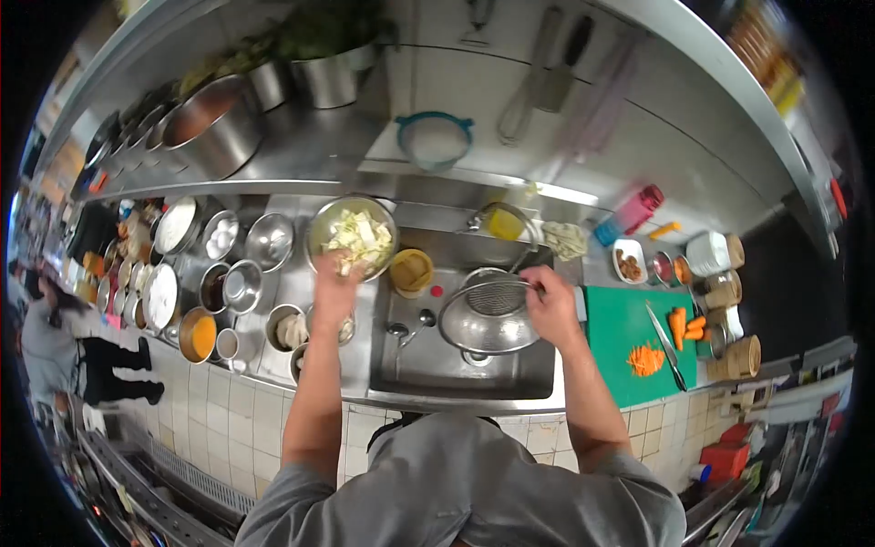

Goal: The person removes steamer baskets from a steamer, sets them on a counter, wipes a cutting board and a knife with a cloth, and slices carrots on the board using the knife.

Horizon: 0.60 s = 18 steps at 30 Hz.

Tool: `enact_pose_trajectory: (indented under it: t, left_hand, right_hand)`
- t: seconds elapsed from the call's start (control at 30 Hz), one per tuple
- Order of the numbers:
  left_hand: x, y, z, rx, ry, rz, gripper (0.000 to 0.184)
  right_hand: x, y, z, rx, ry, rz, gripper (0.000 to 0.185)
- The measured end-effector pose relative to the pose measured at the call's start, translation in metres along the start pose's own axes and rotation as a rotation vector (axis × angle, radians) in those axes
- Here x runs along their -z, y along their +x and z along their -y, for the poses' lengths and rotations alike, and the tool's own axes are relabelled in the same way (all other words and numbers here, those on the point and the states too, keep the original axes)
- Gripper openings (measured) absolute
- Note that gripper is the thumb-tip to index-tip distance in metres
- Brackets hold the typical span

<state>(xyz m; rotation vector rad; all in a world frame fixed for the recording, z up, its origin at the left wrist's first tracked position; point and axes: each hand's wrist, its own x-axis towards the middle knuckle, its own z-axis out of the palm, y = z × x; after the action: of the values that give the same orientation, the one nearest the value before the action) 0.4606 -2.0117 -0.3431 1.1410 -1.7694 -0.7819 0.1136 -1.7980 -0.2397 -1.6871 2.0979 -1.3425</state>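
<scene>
My left hand [337,281] is at the near edge of a metal bowl [390,219] filled with chopped cabbage [359,235]. Its fingers reach over the cabbage, but they are blurred, and whether they grip any is unclear. Over the sink [410,369], my right hand [550,308] is closed on the right edge of a mesh strainer [497,296]. The strainer lies in or over a round steel bowl [488,335], which is tilted. A yellow container [411,273] and two spoons [415,328] are in the sink, left of the strainer.
A green cutting board [620,324] on the right bears a knife [665,346], carrots [677,326] and shredded carrot [645,361]. Several bowls and pots crowd the left counter. A shelf with pots [214,128] hangs above. Another person [64,351] stands far left.
</scene>
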Motion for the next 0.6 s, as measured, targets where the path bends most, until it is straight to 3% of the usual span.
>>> enact_pose_trajectory:
  t: [0.03, 0.07, 0.17, 0.2, 0.27, 0.33, 0.37, 0.43, 0.53, 0.57, 0.6]
  left_hand:
    - [-0.012, -0.013, -0.052, -0.103, -0.132, 0.267, 0.03]
    - [-0.027, -0.028, -0.102, -0.2, -0.26, 0.528, 0.025]
    - [-0.076, -0.046, -0.157, -0.102, -0.33, 0.542, 0.012]
    - [-0.083, -0.045, -0.167, -0.094, -0.31, 0.536, 0.012]
    - [-0.09, -0.032, -0.184, -0.205, -0.344, 0.348, 0.02]
    - [-0.09, -0.03, -0.203, -0.047, -0.352, 0.278, 0.02]
    - [-0.09, -0.028, -0.21, 0.054, -0.405, 0.242, 0.018]
    - [-0.089, -0.027, -0.235, 0.134, -0.45, 0.144, 0.018]
    - [-0.091, -0.031, -0.253, 0.129, -0.516, -0.029, 0.018]
    - [-0.088, -0.037, -0.275, 0.117, -0.49, -0.051, 0.018]
    - [-0.09, -0.042, -0.277, 0.116, -0.488, -0.057, 0.018]
  right_hand:
    - [0.009, 0.003, 0.0, -0.038, 0.038, 0.129, 0.014]
    - [0.015, 0.007, 0.0, -0.049, 0.042, 0.124, 0.014]
    - [0.039, 0.05, 0.002, -0.015, 0.136, 0.3, 0.01]
    - [0.049, 0.063, 0.004, 0.01, 0.177, 0.362, 0.011]
    - [0.068, 0.106, -0.015, -0.002, 0.607, 0.37, 0.027]
    - [0.075, 0.175, -0.047, -0.054, 0.188, -0.361, 0.061]
    - [0.073, 0.223, -0.088, -0.052, -0.084, -0.57, 0.068]
    - [0.074, 0.277, -0.134, -0.245, 0.126, -0.367, 0.075]
    - [0.08, 0.294, -0.173, -0.297, 0.261, -0.317, 0.08]
    - [0.087, 0.285, -0.171, -0.295, 0.264, -0.315, 0.08]
    - [0.092, 0.266, -0.17, -0.138, 0.301, -0.376, 0.075]
